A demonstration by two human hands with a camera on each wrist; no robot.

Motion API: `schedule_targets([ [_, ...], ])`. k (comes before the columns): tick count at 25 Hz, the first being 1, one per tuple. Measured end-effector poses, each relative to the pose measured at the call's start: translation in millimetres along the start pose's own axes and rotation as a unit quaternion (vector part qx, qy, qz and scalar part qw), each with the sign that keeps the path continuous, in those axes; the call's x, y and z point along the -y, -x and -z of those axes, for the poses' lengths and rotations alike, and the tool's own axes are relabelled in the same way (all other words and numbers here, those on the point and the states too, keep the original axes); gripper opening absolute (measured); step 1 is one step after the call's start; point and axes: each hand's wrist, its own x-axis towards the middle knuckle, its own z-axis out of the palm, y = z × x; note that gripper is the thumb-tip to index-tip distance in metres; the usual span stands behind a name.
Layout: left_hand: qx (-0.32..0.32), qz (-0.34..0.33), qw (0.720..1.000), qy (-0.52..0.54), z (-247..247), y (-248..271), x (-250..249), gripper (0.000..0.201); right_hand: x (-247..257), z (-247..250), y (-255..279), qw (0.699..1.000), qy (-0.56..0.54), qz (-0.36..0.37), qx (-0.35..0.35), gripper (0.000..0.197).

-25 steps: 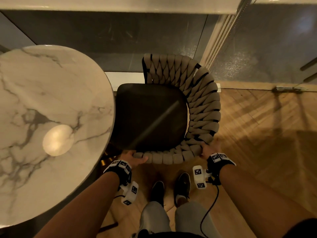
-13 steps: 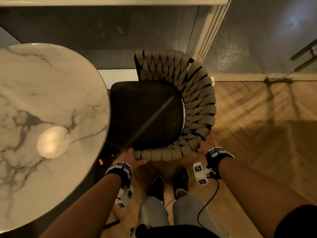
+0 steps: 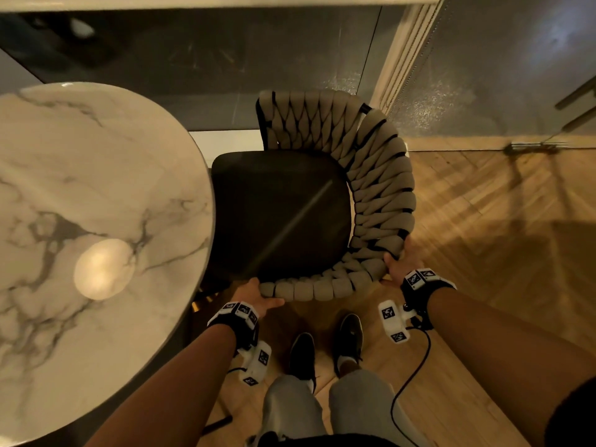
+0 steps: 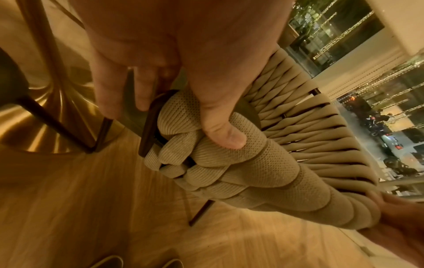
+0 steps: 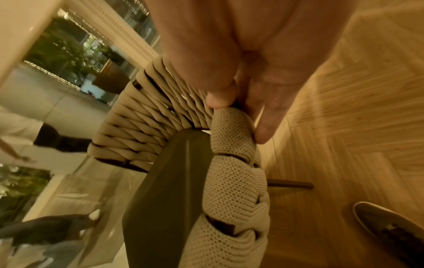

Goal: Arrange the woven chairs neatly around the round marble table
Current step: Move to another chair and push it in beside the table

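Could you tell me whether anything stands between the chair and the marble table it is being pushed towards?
Nothing visible does. The chair already has its seat edge at the table rim, with the left hand and right hand gripping its woven back. Under the table only the brass base shows.

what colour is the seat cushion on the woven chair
Dark, near black or charcoal; the seat cushion shows best in the head view, ringed by the woven chair and its beige back.
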Motion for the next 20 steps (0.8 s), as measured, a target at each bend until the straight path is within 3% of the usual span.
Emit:
schedule_targets([
  [4, -0.023, -0.018, 0.999, 0.018, 1.9, -2.2, -0.9, 0.064, 20.3, -3.8, -0.3, 0.999, -0.048, -0.018, 0.017, 0.077],
  [7, -0.031, -0.028, 0.999, -0.016, 1.8, -0.4, 4.8, 0.076, 28.7, -7.1, 1.9, 1.0, -0.014, -0.012, 0.024, 0.084],
  [10, -0.029, -0.031, 0.996, -0.075, 5.3, 0.2, 6.1, 0.083, 22.3, -6.7, -2.3, 0.999, -0.01, 0.0, 0.033, 0.082],
  [15, -0.038, -0.033, 0.99, -0.134, 6.2, 4.8, 4.6, 0.073, 20.0, -3.5, -0.5, 0.999, 0.017, 0.02, 0.032, 0.078],
  [20, -0.038, -0.034, 0.989, -0.136, 2.8, 11.1, 9.9, 0.067, 9.4, -2.1, 7.3, 0.997, -0.061, -0.048, 0.02, 0.071],
])
